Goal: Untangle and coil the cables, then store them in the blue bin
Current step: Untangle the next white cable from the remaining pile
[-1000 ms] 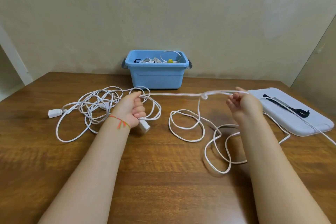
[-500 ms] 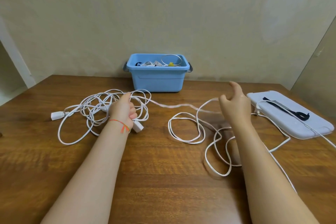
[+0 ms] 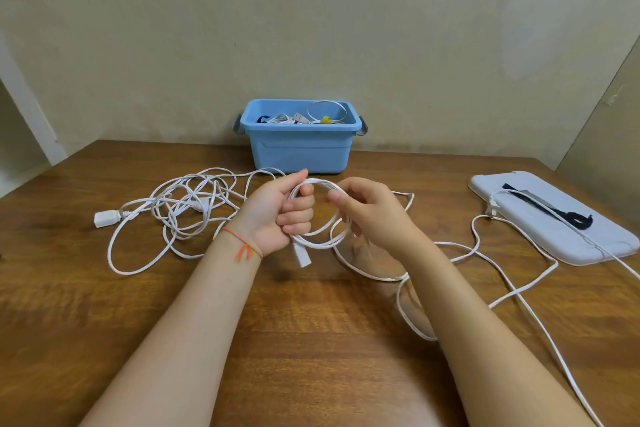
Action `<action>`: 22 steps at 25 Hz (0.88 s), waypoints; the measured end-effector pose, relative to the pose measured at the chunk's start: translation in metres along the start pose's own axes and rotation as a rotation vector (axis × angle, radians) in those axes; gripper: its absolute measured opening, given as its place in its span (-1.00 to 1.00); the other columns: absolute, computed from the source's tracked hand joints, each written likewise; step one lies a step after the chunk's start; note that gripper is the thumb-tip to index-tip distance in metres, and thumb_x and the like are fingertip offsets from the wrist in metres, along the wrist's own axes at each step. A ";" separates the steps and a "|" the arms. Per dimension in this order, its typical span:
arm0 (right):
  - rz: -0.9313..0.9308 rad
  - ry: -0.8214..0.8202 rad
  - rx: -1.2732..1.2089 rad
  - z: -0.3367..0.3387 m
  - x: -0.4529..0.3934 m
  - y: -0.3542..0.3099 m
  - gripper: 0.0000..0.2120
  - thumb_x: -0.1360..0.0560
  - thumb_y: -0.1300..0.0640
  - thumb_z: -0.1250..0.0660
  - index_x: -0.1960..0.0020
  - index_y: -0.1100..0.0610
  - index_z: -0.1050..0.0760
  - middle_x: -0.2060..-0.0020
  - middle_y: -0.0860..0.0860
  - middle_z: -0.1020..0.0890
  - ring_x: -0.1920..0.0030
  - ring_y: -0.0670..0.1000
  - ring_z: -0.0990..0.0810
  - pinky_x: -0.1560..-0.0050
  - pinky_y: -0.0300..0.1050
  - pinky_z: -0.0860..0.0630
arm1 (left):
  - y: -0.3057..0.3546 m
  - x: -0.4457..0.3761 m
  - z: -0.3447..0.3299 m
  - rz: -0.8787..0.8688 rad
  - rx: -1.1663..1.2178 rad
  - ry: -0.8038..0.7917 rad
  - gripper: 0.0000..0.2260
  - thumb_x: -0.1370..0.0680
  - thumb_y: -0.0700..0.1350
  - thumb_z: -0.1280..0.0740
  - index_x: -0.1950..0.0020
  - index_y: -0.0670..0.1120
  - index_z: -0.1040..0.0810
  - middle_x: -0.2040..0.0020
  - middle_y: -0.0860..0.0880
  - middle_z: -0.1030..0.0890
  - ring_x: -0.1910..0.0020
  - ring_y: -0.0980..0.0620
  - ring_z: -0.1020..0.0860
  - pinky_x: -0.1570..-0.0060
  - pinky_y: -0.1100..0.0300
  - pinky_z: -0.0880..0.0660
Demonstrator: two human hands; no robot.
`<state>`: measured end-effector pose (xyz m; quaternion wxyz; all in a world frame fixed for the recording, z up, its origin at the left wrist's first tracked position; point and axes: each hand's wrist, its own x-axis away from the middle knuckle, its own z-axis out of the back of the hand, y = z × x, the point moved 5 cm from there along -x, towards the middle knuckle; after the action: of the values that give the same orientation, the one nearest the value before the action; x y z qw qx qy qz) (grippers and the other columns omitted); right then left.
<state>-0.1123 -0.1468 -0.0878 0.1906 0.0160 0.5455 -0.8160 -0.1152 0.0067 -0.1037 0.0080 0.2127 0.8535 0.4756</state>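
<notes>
White flat cable trails loose across the near right of the brown wooden table, slack so it can feed toward the hands without snagging. Just beyond, the left hand, with a thin red-and-orange string bracelet on its wrist, curls its fingers around a small coil of that cable, the white plug end hanging below the fist; it seems to serve as the fixed anchor for the loops. Beside it the right hand has its fingers bent, thumb and forefinger pinching a strand at the coil's top, probably laying on the next turn. To the left, a second tangled white cable with a boxy socket end waits on the table, not yet sorted. At the right lies a pale grey plastic lid carrying a black strap, likely a tie kept within reach. Farthest back, against the wall, the blue plastic bin stands open and already holds coiled cables.
</notes>
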 end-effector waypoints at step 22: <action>-0.322 0.059 -0.670 -0.009 0.002 0.003 -0.53 -0.61 0.03 -0.26 0.43 0.05 -0.21 0.52 -0.02 -0.15 0.50 -0.04 -0.10 0.50 -0.19 -0.11 | -0.025 -0.006 -0.030 -0.019 0.028 -0.076 -0.47 -0.58 0.05 -0.26 0.57 -0.07 -0.29 0.56 -0.01 -0.24 0.51 0.06 -0.29 0.33 0.19 -0.33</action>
<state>-0.1149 -0.1405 -0.0942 0.0386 -0.1098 0.7832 -0.6108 -0.1244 -0.0309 -0.1088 0.0419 0.2226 0.8612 0.4551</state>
